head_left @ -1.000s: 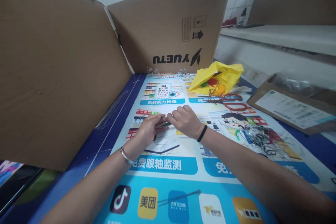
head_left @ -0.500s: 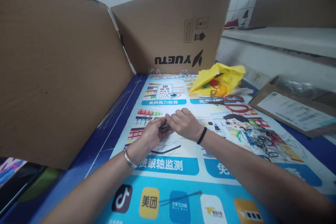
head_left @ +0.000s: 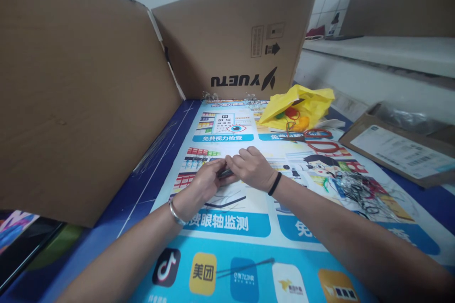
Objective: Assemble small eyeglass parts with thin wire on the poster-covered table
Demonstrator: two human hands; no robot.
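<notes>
My left hand [head_left: 205, 181] is closed, its thumb and fingers around a small dark grey thing [head_left: 224, 173] whose kind I cannot make out. My right hand [head_left: 251, 166] presses against it from the right, with fingers curled in; what sits in its pinch is hidden. The two hands meet over the printed mat [head_left: 227, 246]. Just below them on the mat lie a short dark strip [head_left: 231, 203] and some thin wires. Closer to me rests a pair of thin dark sticks or wires [head_left: 245, 268].
Cardboard panels [head_left: 71, 94] wall off the left and back. At right are a yellow bag [head_left: 316, 104] with coloured thread, red-handled scissors [head_left: 318, 139], a tangle of wire pieces [head_left: 359, 191] and a cardboard box [head_left: 401, 151]. Loose wires [head_left: 154, 149] lie at left.
The view has shifted very slightly. Both hands keep nearly the same place and the same closed grip.
</notes>
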